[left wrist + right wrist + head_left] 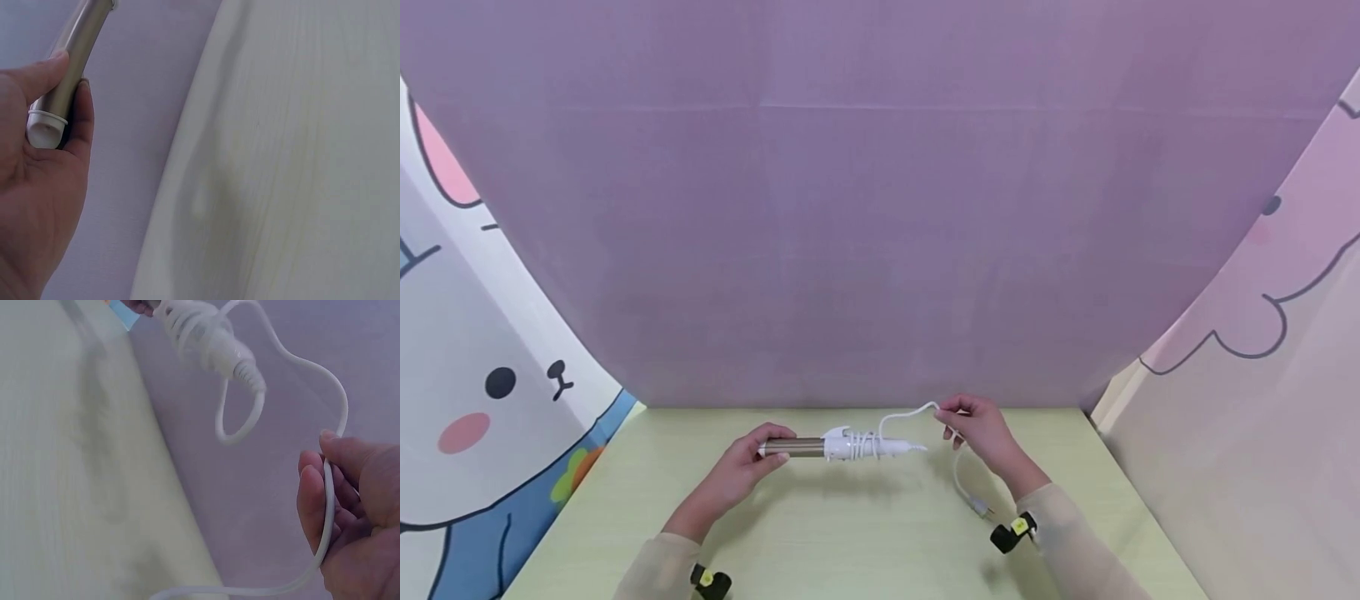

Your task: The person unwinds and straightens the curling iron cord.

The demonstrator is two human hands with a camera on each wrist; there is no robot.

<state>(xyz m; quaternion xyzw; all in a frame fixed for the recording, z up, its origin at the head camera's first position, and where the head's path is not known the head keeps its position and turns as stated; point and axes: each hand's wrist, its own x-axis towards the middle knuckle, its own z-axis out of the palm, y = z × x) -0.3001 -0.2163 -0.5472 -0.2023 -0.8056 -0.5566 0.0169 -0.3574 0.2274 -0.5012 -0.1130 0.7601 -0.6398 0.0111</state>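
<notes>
A curling iron (805, 447) with a bronze barrel and white handle is held level above the table. My left hand (747, 469) grips the barrel near its white tip, thumb on one side and fingers on the other, as the left wrist view also shows. White cord (312, 367) is wound in several loops round the handle. From there a loose length runs to my right hand (987, 435), which pinches it between thumb and fingers. Below that hand the cord hangs down to its plug (980, 507), near the right wrist.
Beneath both hands lies a pale wood-grain table (835, 542). A purple cloth backdrop (880, 208) rises at its far edge. Cartoon-printed panels flank it at the left (475, 333) and right (1262, 433). Small black cameras (1013, 532) are strapped to the wrists.
</notes>
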